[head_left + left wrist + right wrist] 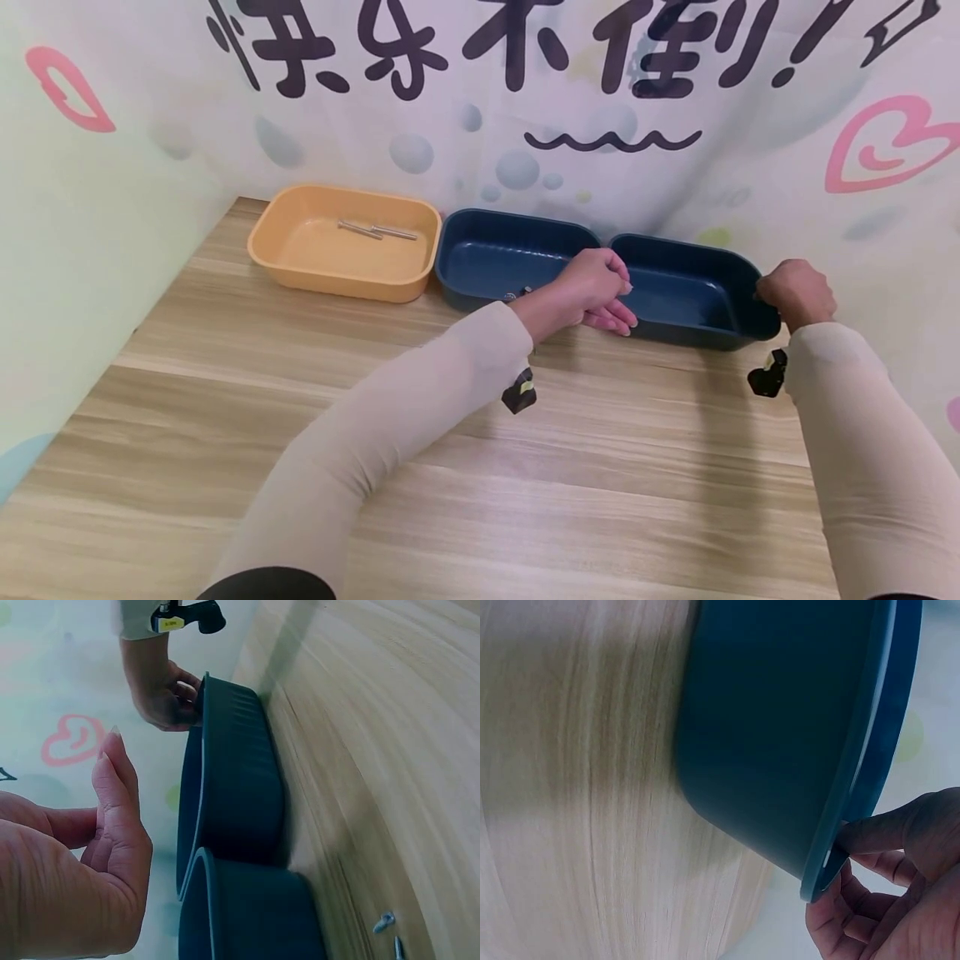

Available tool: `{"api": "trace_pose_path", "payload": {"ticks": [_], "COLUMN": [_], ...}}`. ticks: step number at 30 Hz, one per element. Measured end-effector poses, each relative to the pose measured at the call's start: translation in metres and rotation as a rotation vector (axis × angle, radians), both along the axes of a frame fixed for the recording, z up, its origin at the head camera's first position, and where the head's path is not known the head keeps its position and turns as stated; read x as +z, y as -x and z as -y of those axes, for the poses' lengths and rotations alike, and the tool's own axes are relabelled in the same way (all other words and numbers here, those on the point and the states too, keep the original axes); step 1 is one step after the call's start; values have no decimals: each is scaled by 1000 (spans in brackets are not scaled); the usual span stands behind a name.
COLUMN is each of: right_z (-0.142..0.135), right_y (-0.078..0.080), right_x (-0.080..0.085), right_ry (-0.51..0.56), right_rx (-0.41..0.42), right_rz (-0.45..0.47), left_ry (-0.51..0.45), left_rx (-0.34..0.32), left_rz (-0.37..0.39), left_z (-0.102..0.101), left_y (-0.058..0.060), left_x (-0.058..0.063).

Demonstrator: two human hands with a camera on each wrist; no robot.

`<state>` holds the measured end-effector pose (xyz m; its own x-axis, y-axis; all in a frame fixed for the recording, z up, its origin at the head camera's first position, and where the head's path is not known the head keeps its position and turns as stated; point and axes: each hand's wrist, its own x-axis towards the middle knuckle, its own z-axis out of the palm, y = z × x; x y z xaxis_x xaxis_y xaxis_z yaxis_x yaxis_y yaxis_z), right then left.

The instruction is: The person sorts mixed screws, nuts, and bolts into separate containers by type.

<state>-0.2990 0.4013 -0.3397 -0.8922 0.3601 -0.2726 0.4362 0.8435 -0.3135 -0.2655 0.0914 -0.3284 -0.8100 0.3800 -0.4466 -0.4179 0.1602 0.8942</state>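
Note:
My right hand (pixel 798 293) pinches the right end of the rim of a dark blue bin (pixel 678 292); in the right wrist view its thumb (pixel 877 832) lies inside the rim and the fingers are outside. My left hand (pixel 592 287) hovers near where this bin meets a second dark blue bin (pixel 517 229). Its fingers extend, loosely bent, and I see nothing held in it. In the left wrist view, a bolt (pixel 384 922) and part of another metal piece (pixel 399 948) lie on the wooden table beside the bins.
Left of the blue bins stands a yellow bin (pixel 337 279) with two long bolts (pixel 375 230) inside. All three bins line up along the back of the wooden table (pixel 225 417), against a printed cloth wall (pixel 450 150).

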Motion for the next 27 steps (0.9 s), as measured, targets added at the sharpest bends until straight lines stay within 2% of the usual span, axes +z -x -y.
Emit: {"api": "trace_pose_path", "payload": {"ticks": [7,15,20,27], "right_z": [0,-1,0,0], "right_y": [0,1,0,0], "right_x": [0,-1,-3,-1], "right_ry": [-30,-48,-47,-41], "right_rx": [-1,7,15,11], "right_rz": [3,4,11,17], "left_ry": [47,48,95,114], "left_rx": [53,110,118,146], "left_rz": [-5,7,21,17], "left_z": [-16,-29,-35,-41], "left_y": [1,6,7,13], "left_x": [-2,-6,-12,-19]}}
